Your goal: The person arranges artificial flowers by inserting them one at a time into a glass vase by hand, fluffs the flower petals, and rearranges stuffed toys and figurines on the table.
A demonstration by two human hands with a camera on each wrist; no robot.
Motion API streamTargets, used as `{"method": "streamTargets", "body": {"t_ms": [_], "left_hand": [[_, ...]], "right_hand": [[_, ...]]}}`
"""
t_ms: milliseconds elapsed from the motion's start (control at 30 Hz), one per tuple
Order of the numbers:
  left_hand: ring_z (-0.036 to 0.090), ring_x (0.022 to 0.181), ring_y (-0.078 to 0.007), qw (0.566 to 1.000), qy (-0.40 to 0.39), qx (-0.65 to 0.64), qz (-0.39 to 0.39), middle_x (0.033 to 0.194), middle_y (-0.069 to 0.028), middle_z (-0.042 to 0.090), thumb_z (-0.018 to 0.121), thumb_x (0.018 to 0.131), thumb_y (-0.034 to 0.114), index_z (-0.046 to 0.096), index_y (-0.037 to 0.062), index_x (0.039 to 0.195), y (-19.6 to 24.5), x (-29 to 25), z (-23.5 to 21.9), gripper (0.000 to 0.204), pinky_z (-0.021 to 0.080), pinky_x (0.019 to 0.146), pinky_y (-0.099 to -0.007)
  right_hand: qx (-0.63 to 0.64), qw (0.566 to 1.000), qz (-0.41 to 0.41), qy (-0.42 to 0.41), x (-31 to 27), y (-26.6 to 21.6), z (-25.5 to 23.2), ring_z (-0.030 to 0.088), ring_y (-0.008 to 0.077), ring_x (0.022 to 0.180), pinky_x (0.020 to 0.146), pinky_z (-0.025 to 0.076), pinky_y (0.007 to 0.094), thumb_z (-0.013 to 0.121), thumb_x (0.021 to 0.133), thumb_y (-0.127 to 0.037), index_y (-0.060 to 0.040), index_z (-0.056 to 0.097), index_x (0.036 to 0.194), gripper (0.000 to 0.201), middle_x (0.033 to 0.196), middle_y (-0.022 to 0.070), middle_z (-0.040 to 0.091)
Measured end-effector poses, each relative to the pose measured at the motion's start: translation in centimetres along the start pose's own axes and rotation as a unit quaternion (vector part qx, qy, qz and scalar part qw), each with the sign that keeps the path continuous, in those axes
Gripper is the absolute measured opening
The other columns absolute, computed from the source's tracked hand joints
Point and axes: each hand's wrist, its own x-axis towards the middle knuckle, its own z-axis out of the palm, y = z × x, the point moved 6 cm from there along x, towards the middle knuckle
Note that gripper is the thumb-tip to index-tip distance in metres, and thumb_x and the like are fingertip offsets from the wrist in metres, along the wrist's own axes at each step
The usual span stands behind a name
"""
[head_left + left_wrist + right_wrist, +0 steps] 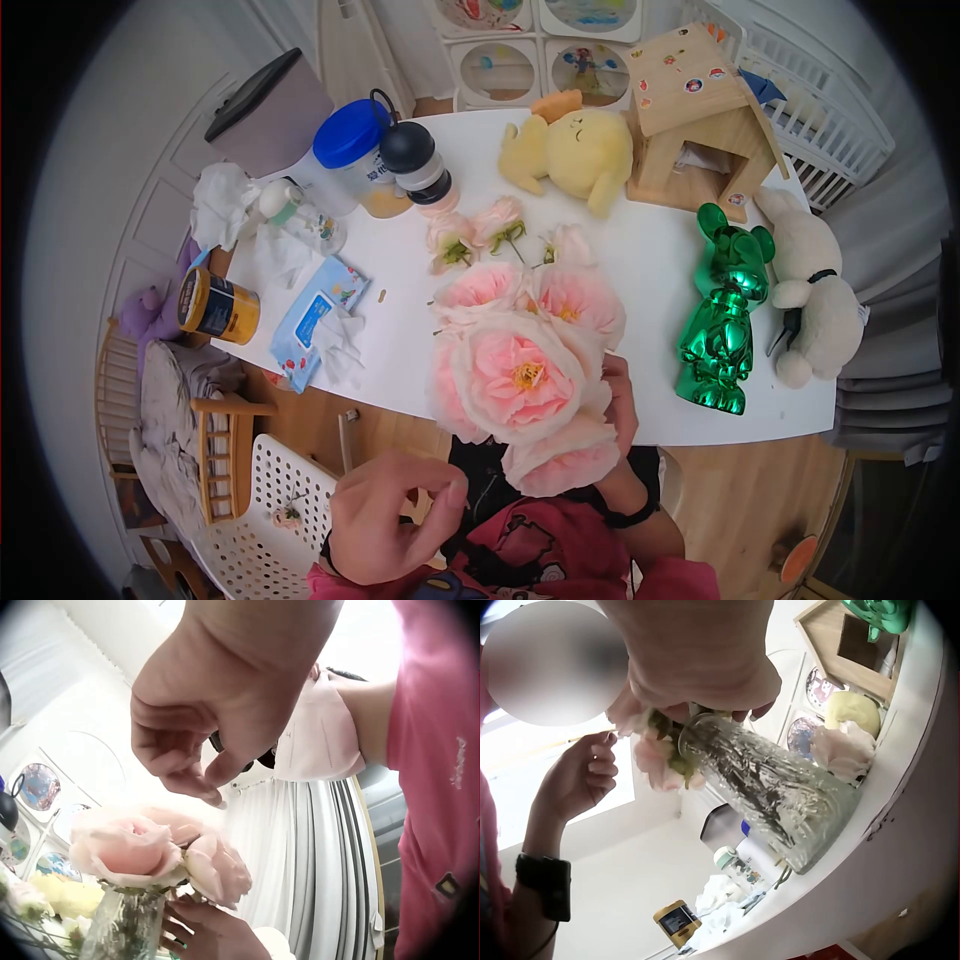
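Note:
Large pink roses (520, 375) crowd together in front of me, standing in a textured clear glass vase (776, 795) near the table's edge. My right hand (620, 395) grips the vase by its neck, just under the blossoms, which partly cover the hand in the head view. My left hand (395, 515) hovers apart from the bouquet, on its near left side. Its fingers curl in and the thumb meets the index finger (199, 787), with nothing visible between them. Smaller cut roses (450, 240) lie on the table beyond the bouquet.
At the right stand a shiny green bear figure (722, 315) and a white plush dog (815, 280). A yellow plush toy (585, 155) and wooden house (690, 130) sit behind. Wipes (320, 320), a yellow jar (220, 305) and a blue-lidded tub (350, 140) are left. A white chair (255, 540) holds a small flower.

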Motion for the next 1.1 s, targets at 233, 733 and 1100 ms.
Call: {"method": "streamTargets", "body": {"t_ms": [233,733,1100], "left_hand": [[0.064,0.083,-0.0345,0.966,-0.224,0.131,-0.003,0.095,-0.0174,0.064,0.071,0.080,0.011,0.061,0.0003,0.107,-3.4,-0.3,5.7,0.030,0.052,0.071,-0.0368],[0.048,0.123,-0.0280,0.951,0.139,-0.275,-0.018,0.136,-0.0156,0.044,0.078,0.075,0.010,0.047,-0.0007,0.128,-8.1,1.9,9.5,0.063,0.042,0.096,-0.0353],[0.051,0.120,-0.0215,0.822,0.043,-0.557,-0.111,0.133,-0.0110,0.051,0.075,0.078,0.011,0.046,0.0012,0.131,-12.1,3.2,13.6,0.062,0.042,0.099,-0.0340]], "right_hand": [[-0.003,0.999,0.027,-0.029,1.4,0.4,-0.3,0.052,0.0375,0.111,0.093,0.041,0.0438,0.081,0.071,-0.021,0.0029,0.061,0.097,0.040,0.121,0.0236,0.049],[-0.035,0.981,0.191,0.028,1.7,0.8,0.2,0.060,0.0185,0.095,0.080,0.048,0.0319,0.078,0.073,-0.010,0.0012,0.062,0.099,0.033,0.102,0.0107,0.062],[-0.117,0.977,0.107,0.145,-0.2,1.5,-0.4,0.061,0.0146,0.084,0.073,0.048,0.0298,0.076,0.075,-0.017,-0.0005,0.064,0.093,0.027,0.093,0.0071,0.064]]}}
